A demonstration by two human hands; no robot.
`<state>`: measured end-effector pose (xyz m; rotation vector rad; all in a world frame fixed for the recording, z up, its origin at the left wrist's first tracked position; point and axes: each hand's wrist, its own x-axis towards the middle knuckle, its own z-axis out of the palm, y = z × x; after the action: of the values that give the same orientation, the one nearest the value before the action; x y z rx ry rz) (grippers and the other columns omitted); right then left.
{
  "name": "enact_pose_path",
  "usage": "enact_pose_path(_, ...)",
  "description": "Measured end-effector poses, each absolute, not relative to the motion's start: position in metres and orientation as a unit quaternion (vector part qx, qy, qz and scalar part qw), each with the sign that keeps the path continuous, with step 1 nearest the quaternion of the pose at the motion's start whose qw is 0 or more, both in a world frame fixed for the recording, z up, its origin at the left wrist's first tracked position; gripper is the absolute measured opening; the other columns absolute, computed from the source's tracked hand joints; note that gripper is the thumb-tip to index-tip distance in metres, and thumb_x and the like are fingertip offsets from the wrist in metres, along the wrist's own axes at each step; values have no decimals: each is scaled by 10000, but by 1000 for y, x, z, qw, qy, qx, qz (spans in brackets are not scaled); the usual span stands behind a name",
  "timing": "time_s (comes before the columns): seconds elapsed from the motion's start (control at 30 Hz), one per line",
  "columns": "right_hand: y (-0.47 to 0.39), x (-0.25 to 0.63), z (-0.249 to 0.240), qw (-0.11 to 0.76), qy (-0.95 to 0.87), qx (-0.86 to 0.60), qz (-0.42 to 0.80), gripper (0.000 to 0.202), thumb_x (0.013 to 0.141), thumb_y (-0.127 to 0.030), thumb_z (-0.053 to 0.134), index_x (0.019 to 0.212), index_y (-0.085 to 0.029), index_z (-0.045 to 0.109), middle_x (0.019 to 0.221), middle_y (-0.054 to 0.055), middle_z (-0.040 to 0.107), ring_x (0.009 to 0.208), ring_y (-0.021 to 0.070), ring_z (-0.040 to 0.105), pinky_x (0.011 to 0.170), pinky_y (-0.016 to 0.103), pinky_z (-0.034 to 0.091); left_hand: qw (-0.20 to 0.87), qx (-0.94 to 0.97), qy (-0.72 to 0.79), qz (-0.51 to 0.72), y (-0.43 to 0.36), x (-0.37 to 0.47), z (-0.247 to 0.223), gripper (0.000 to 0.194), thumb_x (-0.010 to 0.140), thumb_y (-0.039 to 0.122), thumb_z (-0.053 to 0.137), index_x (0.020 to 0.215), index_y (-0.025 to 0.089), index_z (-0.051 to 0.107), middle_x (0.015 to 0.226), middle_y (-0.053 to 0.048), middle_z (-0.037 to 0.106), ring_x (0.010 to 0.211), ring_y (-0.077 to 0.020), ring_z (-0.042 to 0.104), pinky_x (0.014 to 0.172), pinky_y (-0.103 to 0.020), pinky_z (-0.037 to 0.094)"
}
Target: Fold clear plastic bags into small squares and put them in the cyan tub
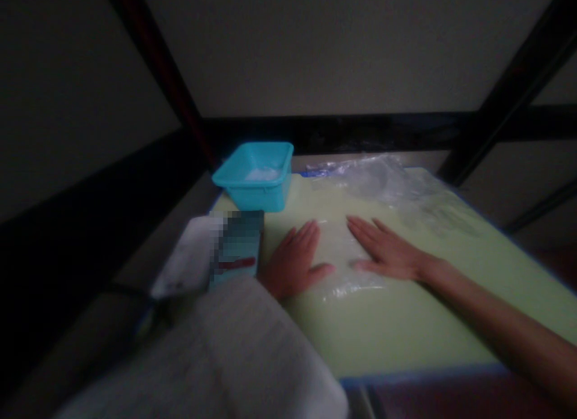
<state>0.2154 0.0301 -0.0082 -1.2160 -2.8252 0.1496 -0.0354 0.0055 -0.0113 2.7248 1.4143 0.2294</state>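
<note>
A clear plastic bag point(340, 250) lies flat on the yellow-green tabletop point(406, 329), with shine along its near edge. On its left side my left hand point(297, 259) rests with fingers stretched forward and thumb pointing inward. My right hand point(383, 250) lies flat on the right side, fingers extended and thumb toward the left hand. Both palms press down on the plastic, with a gap between them. Whatever the bag may hold is too blurred to make out.
A turquoise basin point(259, 187) with something white inside stands at the back left. Crumpled clear plastic point(378, 178) covers the back right. Left of my left hand are a partly pixelated box point(241, 244) with a red strip and a white item point(189, 256).
</note>
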Motion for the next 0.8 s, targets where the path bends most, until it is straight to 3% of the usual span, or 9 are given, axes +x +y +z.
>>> enact_pose_path(0.23,30,216,-12,51,-920,-388,31,925,830,-736,285,1469,-73,194,1509,196,183,1399,298,179,1134,499,134,49,931,350,95,-7,-24,-2,643,924,487,367,1439,123,243,1537,-129,177,1431,-228,103,1155,-434,120)
enact_pose_path(0.33,31,217,-15,56,-920,-387,26,897,842,-722,280,1469,-87,201,1509,189,196,1397,294,190,1133,494,141,70,944,318,53,-11,-22,2,594,921,496,386,1425,194,300,1536,-98,199,1427,-236,130,1150,-437,127)
enact_pose_path(0.57,31,218,-15,58,-922,-382,18,891,847,-718,276,1483,-107,146,1513,184,176,1396,301,186,1126,507,149,90,938,334,24,-9,-34,4,610,910,510,412,1437,232,282,1538,-108,182,1422,-255,145,1130,-460,177)
enact_pose_path(0.8,32,219,-17,65,-925,-373,17,892,849,-713,280,1492,-131,72,1518,177,152,1398,300,178,1128,519,131,55,945,313,80,-7,-46,11,497,871,517,489,1231,184,563,1500,-141,281,1400,-292,224,1125,-518,177)
